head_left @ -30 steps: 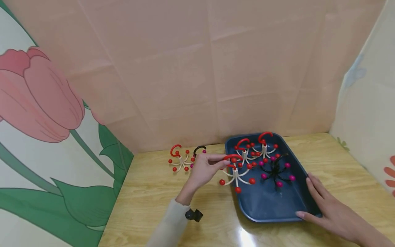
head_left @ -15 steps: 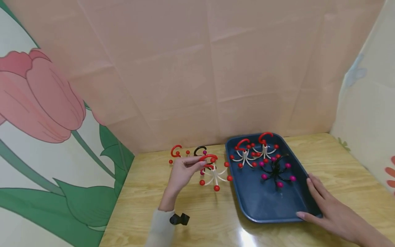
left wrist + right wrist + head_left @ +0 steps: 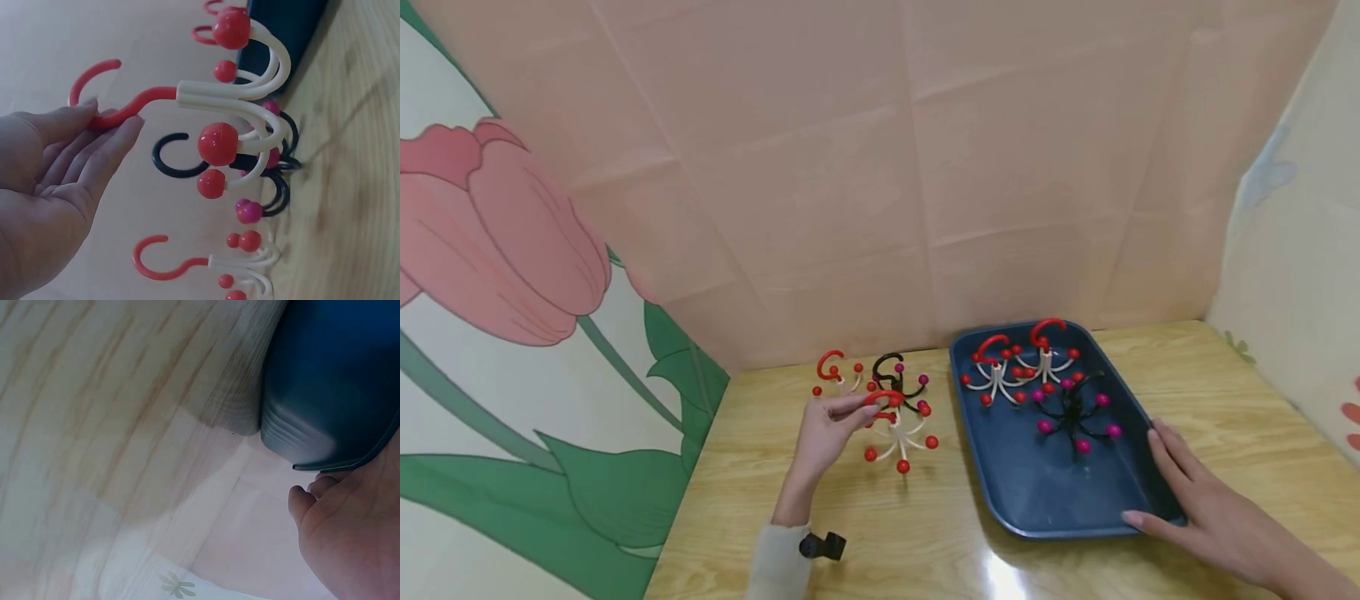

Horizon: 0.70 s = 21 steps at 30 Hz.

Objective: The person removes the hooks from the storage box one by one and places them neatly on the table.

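There it goes: your left hand [image 3: 822, 437], thumb and fingers pinching the red hook, has swung the red-tipped white claw hanger [image 3: 897, 429] further left of the blue tray [image 3: 1052, 500], beside the black hanger [image 3: 897, 385]; three sit inside, your right hand's [image 3: 1213, 508] straight fingers resting at its rim.

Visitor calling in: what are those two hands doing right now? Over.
Left hand pinching a red-hooked white rack. Right hand resting on tray, near right corner. Black rack close behind the held one; might get bumped.

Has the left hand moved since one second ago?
Yes: in the head view, the left hand has gone left, away from the blue tray.
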Each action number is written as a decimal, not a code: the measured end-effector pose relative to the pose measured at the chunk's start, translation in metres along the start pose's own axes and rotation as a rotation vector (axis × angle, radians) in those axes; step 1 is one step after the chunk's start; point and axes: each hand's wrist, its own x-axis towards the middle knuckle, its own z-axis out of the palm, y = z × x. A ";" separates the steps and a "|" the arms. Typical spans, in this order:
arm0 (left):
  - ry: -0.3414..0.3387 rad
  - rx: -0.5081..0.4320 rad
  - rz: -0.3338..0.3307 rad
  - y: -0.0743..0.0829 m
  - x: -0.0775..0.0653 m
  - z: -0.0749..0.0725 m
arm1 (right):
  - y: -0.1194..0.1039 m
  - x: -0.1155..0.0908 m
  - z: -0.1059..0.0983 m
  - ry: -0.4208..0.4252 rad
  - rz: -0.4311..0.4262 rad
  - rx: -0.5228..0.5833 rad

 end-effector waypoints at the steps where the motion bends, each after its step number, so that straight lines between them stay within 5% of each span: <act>1: 0.007 -0.002 -0.003 -0.002 0.000 -0.001 | 0.000 0.000 0.000 0.003 0.000 0.001; 21: 0.069 -0.008 -0.026 -0.033 -0.002 -0.008 | -0.001 -0.001 0.000 -0.010 0.004 0.020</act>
